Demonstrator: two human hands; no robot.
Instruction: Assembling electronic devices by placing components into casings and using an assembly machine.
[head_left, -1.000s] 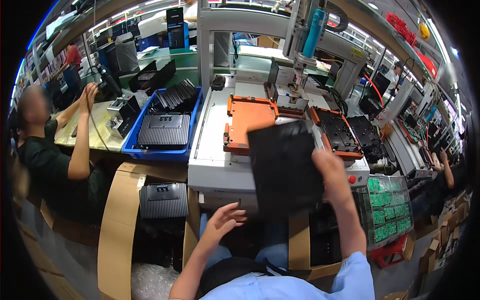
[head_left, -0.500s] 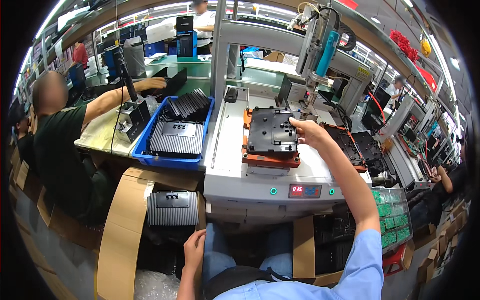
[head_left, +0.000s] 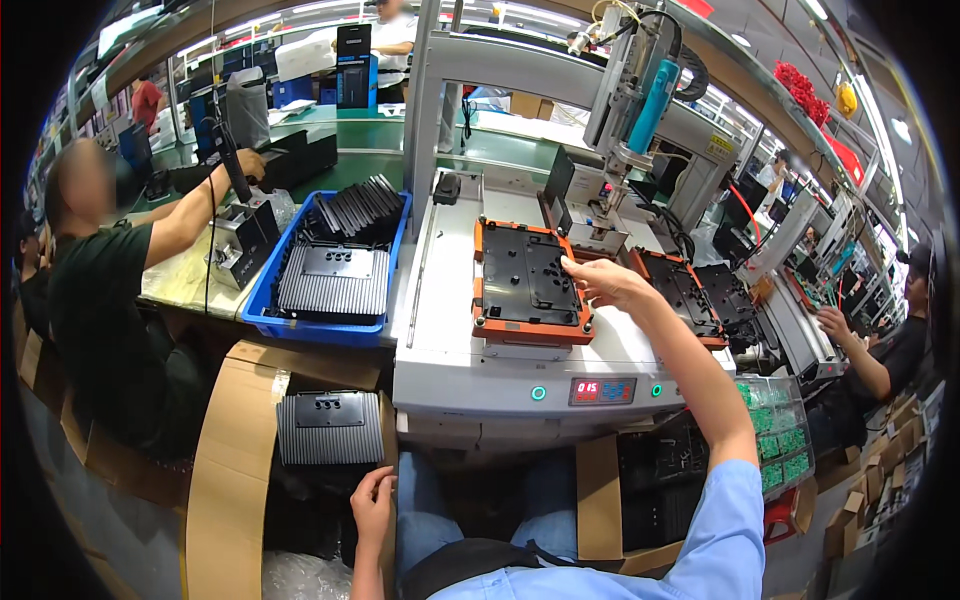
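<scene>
Head view: the black plate lies flat in the near orange fixture on the white bed of the bench machine, its studded face up and the orange frame showing around its edges. The right hand is at the plate's right edge, thumb over the edge and fingers partly bent; whether it grips or merely touches cannot be determined. The left hand is low, beside the cardboard box, fingers loosely curled and partly open, with nothing seen in its hold. A finned housing sits at that box's opening. Left of the machine, a blue bin contains further finned parts. A second orange fixture, also bearing a black part, stands to the right. A co-worker in a dark top sits at left, one arm extended.
</scene>
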